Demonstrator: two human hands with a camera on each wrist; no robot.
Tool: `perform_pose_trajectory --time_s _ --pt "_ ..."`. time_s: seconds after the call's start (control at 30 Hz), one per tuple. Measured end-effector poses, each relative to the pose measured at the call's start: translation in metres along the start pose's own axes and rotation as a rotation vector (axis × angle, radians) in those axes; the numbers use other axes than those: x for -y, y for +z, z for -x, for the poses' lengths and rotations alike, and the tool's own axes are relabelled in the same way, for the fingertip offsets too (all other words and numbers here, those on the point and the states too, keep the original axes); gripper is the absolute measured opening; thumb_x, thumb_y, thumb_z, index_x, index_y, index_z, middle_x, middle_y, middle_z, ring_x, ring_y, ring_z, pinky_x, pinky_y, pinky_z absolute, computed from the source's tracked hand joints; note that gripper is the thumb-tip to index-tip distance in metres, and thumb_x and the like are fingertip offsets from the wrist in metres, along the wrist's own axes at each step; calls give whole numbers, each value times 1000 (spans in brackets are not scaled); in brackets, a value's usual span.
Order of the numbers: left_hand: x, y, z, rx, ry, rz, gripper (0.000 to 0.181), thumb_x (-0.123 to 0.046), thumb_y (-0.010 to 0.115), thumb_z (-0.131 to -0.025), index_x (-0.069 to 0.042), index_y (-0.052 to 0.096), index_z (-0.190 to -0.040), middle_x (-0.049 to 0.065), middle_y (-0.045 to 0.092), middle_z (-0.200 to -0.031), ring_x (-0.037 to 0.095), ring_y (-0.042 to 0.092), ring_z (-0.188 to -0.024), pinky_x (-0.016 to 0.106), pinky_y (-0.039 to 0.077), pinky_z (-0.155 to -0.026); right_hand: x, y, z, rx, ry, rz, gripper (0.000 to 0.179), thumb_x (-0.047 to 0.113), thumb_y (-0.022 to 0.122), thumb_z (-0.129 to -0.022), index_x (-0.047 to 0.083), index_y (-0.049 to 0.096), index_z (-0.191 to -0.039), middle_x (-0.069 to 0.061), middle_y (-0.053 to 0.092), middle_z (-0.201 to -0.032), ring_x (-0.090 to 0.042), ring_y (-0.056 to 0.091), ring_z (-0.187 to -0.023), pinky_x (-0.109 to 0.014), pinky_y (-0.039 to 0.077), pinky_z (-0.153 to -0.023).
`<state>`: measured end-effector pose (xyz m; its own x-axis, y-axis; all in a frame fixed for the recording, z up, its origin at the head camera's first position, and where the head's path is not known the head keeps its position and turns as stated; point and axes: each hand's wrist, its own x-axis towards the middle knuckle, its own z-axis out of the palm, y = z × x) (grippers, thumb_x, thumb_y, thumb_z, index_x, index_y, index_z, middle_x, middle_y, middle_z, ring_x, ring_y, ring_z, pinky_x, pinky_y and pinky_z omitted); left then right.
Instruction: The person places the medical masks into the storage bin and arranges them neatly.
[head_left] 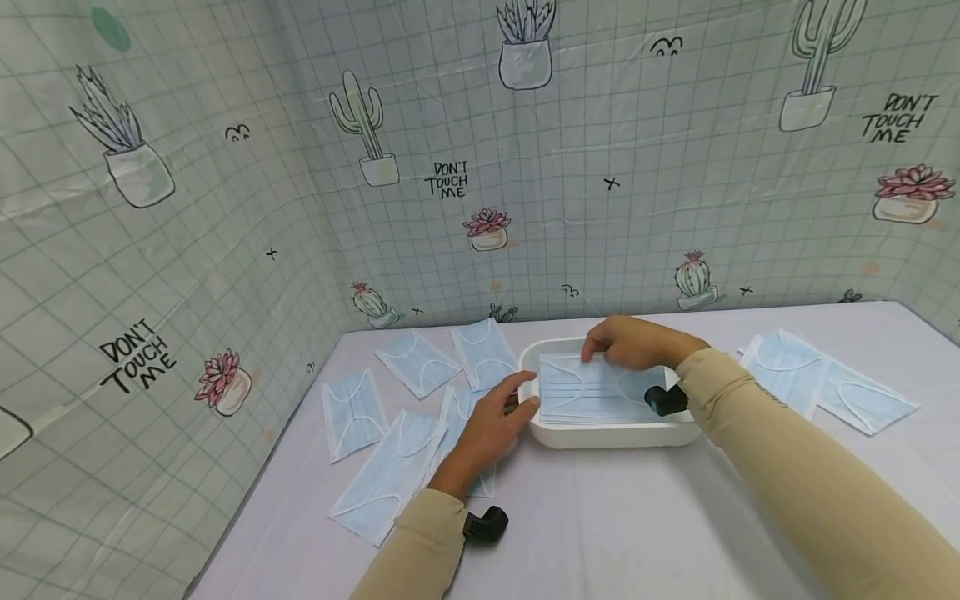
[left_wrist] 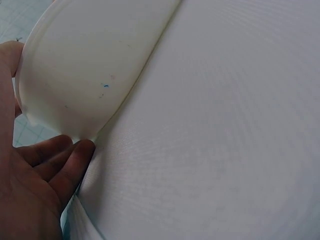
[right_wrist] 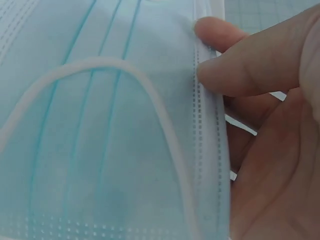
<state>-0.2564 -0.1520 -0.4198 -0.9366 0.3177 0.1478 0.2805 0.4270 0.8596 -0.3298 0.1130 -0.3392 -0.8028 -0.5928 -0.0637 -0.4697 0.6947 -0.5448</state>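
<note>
A white plastic tray (head_left: 607, 437) holds a stack of light blue pleated face masks (head_left: 562, 392) with white ear loops. My left hand (head_left: 491, 425) holds the tray's left end; in the left wrist view, its fingers (left_wrist: 75, 167) touch the outer wall low down, near the cloth. Over the tray's back side, my right hand (head_left: 637, 342) pinches the edge of a face mask (right_wrist: 115, 140). The right wrist view shows the thumb (right_wrist: 230, 75) on the mask's face, while other fingers are partly hidden behind its edge.
Several loose masks (head_left: 390, 475) lie left of the tray, some overlapping. More masks (head_left: 862, 396) lie to the right, beyond my right forearm. A white cloth (head_left: 600, 525) covers the table, and a patterned grid curtain (head_left: 585, 233) hangs behind it and at the left.
</note>
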Motion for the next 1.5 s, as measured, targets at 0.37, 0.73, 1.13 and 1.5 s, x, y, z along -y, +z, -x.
perform_pose_trajectory --time_s 0.37,0.73,1.13,1.5 --pt "0 -2 -5 -6 13 -6 47 -39 55 -102 -25 52 -146 11 56 -141 27 57 -124 49 47 -99 1 -1 -3 27 83 75 48 -13 42 -79 7 77 -104 -14 70 -115 -31 61 -110 -55 45 -100" --pt "4 0 -9 -8 12 -4 45 -39 56 -102 -26 52 -146 9 55 -142 26 57 -124 49 48 -98 -5 1 -5 39 109 85 45 -16 46 -79 10 79 -93 -8 71 -106 -26 62 -102 -53 47 -97" --pt "4 2 -12 -12 7 -11 45 -38 56 -102 -25 52 -146 9 57 -140 25 57 -123 48 48 -99 -4 3 -8 41 111 88 44 -13 45 -85 8 78 -106 -14 69 -118 -33 61 -113 -55 45 -100" --pt "5 0 -13 -17 -1 -22 46 -39 56 -102 -25 52 -146 9 56 -141 26 57 -124 49 47 -100 -5 1 -8 21 48 71 41 -10 45 -89 6 75 -113 -12 70 -118 -32 63 -114 -53 48 -97"
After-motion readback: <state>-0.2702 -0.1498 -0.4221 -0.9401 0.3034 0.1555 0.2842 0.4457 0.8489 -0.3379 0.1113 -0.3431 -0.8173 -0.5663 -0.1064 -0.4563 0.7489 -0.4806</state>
